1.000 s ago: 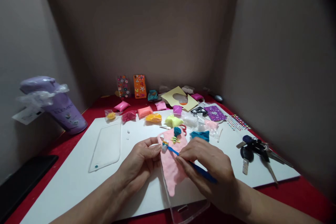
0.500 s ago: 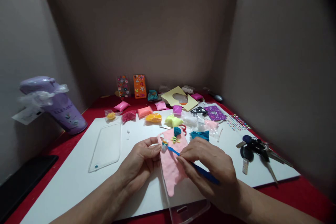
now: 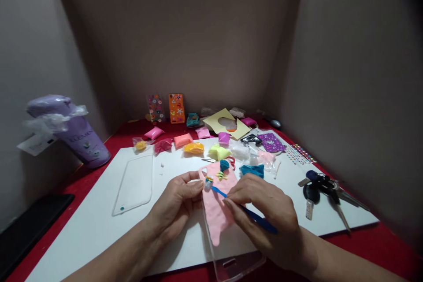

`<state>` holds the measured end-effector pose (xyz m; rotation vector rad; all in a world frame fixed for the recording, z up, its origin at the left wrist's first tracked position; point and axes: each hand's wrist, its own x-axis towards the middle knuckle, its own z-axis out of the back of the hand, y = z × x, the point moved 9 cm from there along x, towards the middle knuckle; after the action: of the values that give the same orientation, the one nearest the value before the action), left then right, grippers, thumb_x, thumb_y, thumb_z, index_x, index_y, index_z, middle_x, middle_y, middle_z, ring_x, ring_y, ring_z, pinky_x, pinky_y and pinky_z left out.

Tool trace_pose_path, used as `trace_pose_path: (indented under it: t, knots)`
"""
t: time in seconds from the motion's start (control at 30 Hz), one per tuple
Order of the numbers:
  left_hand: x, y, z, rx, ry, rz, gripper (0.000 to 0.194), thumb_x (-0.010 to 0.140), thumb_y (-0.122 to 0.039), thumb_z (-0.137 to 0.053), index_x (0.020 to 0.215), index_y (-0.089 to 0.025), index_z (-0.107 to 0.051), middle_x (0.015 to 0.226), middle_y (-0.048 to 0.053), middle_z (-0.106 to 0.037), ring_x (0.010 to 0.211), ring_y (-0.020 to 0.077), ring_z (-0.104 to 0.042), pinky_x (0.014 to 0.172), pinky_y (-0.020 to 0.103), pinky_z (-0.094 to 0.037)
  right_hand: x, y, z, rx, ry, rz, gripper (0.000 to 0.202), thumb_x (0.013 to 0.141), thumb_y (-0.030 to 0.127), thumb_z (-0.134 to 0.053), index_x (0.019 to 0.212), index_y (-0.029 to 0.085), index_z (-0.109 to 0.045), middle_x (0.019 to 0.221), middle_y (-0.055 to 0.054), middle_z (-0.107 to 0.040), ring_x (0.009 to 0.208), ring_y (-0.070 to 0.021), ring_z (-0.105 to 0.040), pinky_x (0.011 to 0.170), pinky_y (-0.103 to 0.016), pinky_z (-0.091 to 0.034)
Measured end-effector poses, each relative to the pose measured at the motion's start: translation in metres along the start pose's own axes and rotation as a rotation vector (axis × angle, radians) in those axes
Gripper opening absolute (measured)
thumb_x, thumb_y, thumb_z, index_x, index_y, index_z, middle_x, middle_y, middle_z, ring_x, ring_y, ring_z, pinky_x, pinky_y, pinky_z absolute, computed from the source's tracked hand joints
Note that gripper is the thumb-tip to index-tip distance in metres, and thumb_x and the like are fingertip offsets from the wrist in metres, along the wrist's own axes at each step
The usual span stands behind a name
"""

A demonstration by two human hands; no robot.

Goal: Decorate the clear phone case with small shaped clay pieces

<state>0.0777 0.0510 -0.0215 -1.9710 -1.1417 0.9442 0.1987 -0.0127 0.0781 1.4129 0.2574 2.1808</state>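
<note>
My left hand [image 3: 180, 200] grips the left edge of a clear phone case [image 3: 239, 265] partly covered with pink clay [image 3: 218, 216]. On the clay sit a dark teal clay piece [image 3: 224, 165], a yellow striped piece [image 3: 220, 176] and a small white, yellow and blue piece [image 3: 208, 181] near my left thumb. My right hand [image 3: 264, 216] holds a blue modelling tool [image 3: 256, 219] like a pen. Its flat tip lies at the pink clay, just right of and below the white piece. The lower part of the case is bare and see-through.
Bagged clay, such as an orange packet [image 3: 193, 148] and a teal packet [image 3: 252, 170], lines the back of the white board [image 3: 92, 229]. Another clear case [image 3: 134, 185] lies left. Keys [image 3: 325, 189] are at right; a purple tumbler [image 3: 81, 141] stands far left.
The view has shifted very slightly. The tool's tip sits a little lower beside the white piece, more of which shows. Both hands keep their hold.
</note>
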Motion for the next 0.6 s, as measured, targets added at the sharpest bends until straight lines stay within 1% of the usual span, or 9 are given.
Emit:
trace_pose_path:
  t: [0.2,0.4,0.5,0.6]
  knots:
    - [-0.0012,-0.0009,-0.0007,-0.008,-0.002,-0.007,0.023,0.075,-0.009,-0.063,0.098,-0.008,-0.067,0.079,0.011,-0.070,0.063,0.0136,-0.062,0.067,0.026,-0.049,-0.0011,-0.0007,-0.0019,-0.034,0.016,0.001,0.010,0.083,0.008,-0.054,0.078,0.015,-0.060,0.064,-0.004,-0.060,0.062,-0.0157,-0.053,0.059,-0.032,-0.041]
    - [-0.0020,-0.0013,-0.0001,0.009,-0.006,-0.013,0.025,0.072,-0.013,-0.068,0.096,-0.009,-0.068,0.079,0.011,-0.070,0.066,0.0168,-0.064,0.068,0.028,-0.049,-0.0005,0.0005,-0.0007,0.002,0.018,-0.010,0.012,0.083,0.007,-0.052,0.078,0.016,-0.060,0.065,-0.004,-0.060,0.062,-0.0155,-0.052,0.059,-0.033,-0.042]
    - [-0.0016,-0.0016,0.0016,0.012,-0.010,-0.021,0.025,0.071,-0.014,-0.069,0.096,-0.009,-0.068,0.079,0.011,-0.070,0.064,0.0162,-0.063,0.065,0.027,-0.048,-0.0013,-0.0006,-0.0022,0.007,0.029,-0.008,0.012,0.083,0.007,-0.052,0.080,0.016,-0.060,0.067,-0.005,-0.061,0.063,-0.0157,-0.052,0.060,-0.033,-0.042]
    - [-0.0019,-0.0026,0.0031,0.021,-0.024,-0.026,0.026,0.072,-0.013,-0.068,0.098,-0.008,-0.067,0.078,0.011,-0.070,0.063,0.0155,-0.063,0.066,0.028,-0.048,-0.0018,-0.0028,-0.0042,0.000,0.040,-0.006,0.011,0.082,0.006,-0.054,0.079,0.015,-0.060,0.067,-0.005,-0.061,0.063,-0.0163,-0.052,0.060,-0.034,-0.041]
